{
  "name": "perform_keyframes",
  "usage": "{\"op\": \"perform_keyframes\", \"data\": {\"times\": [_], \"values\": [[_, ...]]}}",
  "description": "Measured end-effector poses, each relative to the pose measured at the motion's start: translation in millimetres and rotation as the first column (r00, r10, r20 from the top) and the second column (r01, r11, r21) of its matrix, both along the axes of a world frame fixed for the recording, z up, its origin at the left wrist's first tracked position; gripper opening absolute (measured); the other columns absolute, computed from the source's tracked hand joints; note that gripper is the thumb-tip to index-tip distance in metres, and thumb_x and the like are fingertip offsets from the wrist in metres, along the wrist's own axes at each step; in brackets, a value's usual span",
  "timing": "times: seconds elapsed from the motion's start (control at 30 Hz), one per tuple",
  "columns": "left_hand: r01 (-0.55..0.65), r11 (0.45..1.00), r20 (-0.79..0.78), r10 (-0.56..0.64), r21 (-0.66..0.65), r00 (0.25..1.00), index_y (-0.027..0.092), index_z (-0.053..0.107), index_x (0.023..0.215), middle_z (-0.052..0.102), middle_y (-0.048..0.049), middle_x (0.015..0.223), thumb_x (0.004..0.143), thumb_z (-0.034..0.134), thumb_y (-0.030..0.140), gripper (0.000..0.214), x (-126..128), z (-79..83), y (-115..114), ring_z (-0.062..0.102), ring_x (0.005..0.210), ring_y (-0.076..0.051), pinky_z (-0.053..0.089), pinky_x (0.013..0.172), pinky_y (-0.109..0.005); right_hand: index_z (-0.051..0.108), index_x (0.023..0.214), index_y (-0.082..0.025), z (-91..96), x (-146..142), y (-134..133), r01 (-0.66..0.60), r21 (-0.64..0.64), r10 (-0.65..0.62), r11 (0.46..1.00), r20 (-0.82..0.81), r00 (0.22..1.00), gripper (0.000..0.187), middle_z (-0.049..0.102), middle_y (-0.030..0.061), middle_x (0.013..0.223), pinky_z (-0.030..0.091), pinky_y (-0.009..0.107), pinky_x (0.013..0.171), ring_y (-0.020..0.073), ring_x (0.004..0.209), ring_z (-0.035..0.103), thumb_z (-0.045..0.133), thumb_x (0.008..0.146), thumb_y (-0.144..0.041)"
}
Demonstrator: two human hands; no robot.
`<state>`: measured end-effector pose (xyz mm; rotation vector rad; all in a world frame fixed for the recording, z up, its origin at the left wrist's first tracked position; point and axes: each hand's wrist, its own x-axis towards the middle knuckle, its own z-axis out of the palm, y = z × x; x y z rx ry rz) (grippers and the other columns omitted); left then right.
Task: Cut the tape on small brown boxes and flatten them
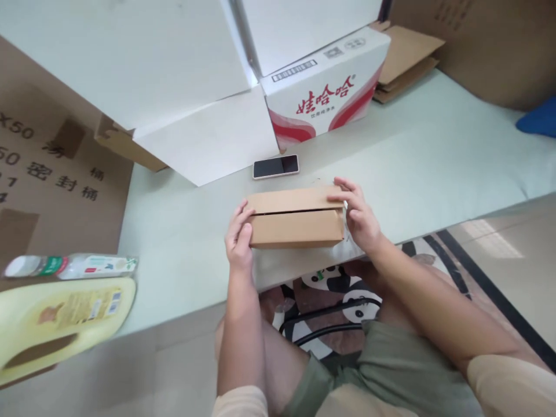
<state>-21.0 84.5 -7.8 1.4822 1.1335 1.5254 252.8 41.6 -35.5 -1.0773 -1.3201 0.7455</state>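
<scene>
Between my two hands is a small brown cardboard box (297, 230), near the front edge of the light green table. A narrow dark gap runs between its top flap (291, 200) and its front side. My left hand (240, 234) wraps round the box's left end, thumb at the front corner and fingers along the side. At the right end, my right hand (359, 217) holds the box's edge, with a finger lying on the top flap and the thumb bent beside the corner. What is inside the box cannot be seen.
Behind the box lies a phone (276, 167). White cartons (208, 139), one a red-printed carton (324, 95), stand at the back, with folded cardboard (403, 55) to their right. At left are a plastic bottle (82, 266), a yellow jug (99, 301) and a large brown carton (52, 174).
</scene>
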Motion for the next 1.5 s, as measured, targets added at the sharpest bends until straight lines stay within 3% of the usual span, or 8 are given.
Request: {"op": "perform_keyframes", "data": {"times": [0.27, 0.43, 0.87, 1.0, 1.07, 1.27, 1.37, 1.5], "values": [[-0.136, 0.956, 0.246, 0.201, -0.259, 0.948, 0.026, 0.068, 0.091, 0.074, -0.0009, 0.118, 0.074, 0.064, 0.046, 0.027, -18, 6.2, 21, 0.066, 0.12, -0.023, 0.056, 0.097, -0.035, 0.04, 0.156, -0.027, -15.5, 4, -5, -0.179, -0.239, 0.2, 0.954, 0.068, 0.977, 0.075, 0.04, 0.0108, 0.164, 0.024, 0.058, 0.128, 0.0307, 0.155, 0.033, 0.039, 0.096, -0.071], [0.086, 0.821, 0.257, 0.076, -0.565, 0.963, 0.023, 0.063, 0.089, 0.073, -0.0031, 0.089, 0.062, 0.078, 0.061, 0.049, -3, -7.8, 7, 0.069, 0.083, -0.019, 0.055, 0.065, -0.026, 0.025, 0.164, -0.027, -10.6, -8, -6, -0.289, -0.122, 0.308, 0.95, 0.197, 0.931, 0.081, 0.026, 0.0111, 0.17, 0.022, 0.06, 0.128, 0.033, 0.158, 0.025, 0.036, 0.096, -0.071], [0.372, 0.68, 0.489, -0.023, -0.632, 0.872, 0.025, 0.067, 0.113, 0.073, -0.0112, 0.11, 0.068, 0.068, 0.069, 0.063, 18, 4.7, -29, 0.068, 0.105, -0.03, 0.06, 0.079, -0.044, 0.05, 0.147, -0.031, 5.3, -13, -17, -0.325, 0.096, 0.297, 0.941, 0.227, 0.927, 0.06, 0.037, 0.0082, 0.163, 0.026, 0.054, 0.128, 0.0304, 0.157, 0.026, 0.043, 0.097, -0.063], [0.406, 0.693, 0.551, -0.015, -0.596, 0.834, 0.025, 0.067, 0.115, 0.074, -0.0117, 0.111, 0.066, 0.072, 0.063, 0.062, 11, 1.1, -31, 0.069, 0.098, -0.031, 0.06, 0.074, -0.044, 0.063, 0.129, -0.021, 11.1, 0, -9, 0.066, 0.004, -0.063, 0.998, 0.384, 0.921, 0.044, 0.065, 0.0143, 0.129, 0.044, 0.052, 0.11, 0.0317, 0.126, 0.057, 0.045, 0.097, -0.045], [0.383, 0.739, 0.563, -0.006, -0.555, 0.827, 0.025, 0.067, 0.116, 0.074, -0.0108, 0.108, 0.064, 0.076, 0.058, 0.062, -3, -2.9, -29, 0.07, 0.096, -0.03, 0.061, 0.072, -0.043, 0.067, 0.12, -0.017, 9.2, 12, -4, 0.355, -0.149, -0.201, 0.923, 0.602, 0.773, 0.039, 0.065, 0.0171, 0.119, 0.045, 0.053, 0.099, 0.0343, 0.114, 0.058, 0.052, 0.091, -0.037], [0.308, 0.808, 0.545, 0.018, -0.501, 0.838, 0.026, 0.068, 0.117, 0.075, -0.0087, 0.107, 0.06, 0.08, 0.051, 0.063, -35, -6.6, -19, 0.071, 0.088, -0.027, 0.061, 0.064, -0.036, 0.072, 0.103, -0.01, -3.1, 35, 3, 0.56, -0.266, -0.06, 0.785, 0.866, 0.496, 0.03, 0.052, 0.024, 0.141, 0.039, 0.054, 0.099, 0.0418, 0.128, 0.043, 0.06, 0.085, -0.03], [0.274, 0.815, 0.514, 0.034, -0.511, 0.857, 0.024, 0.07, 0.112, 0.076, -0.0083, 0.103, 0.059, 0.081, 0.048, 0.059, -40, -7.6, -17, 0.071, 0.083, -0.025, 0.06, 0.06, -0.032, 0.07, 0.099, -0.012, 1.0, 33, 7, 0.518, -0.316, -0.013, 0.795, 0.845, 0.535, 0.025, 0.065, 0.0228, 0.119, 0.042, 0.048, 0.089, 0.0366, 0.111, 0.055, 0.053, 0.09, -0.028], [0.223, 0.787, 0.463, 0.087, -0.575, 0.882, 0.021, 0.073, 0.101, 0.077, -0.0063, 0.09, 0.054, 0.082, 0.045, 0.053, -44, -13.1, -16, 0.071, 0.075, -0.023, 0.06, 0.058, -0.031, 0.06, 0.118, -0.016, 12.7, 24, 8, 0.353, -0.479, -0.028, 0.804, 0.563, 0.826, 0.033, 0.071, 0.0094, 0.082, 0.042, 0.035, 0.069, 0.0224, 0.07, 0.058, 0.053, 0.09, -0.033]]}}
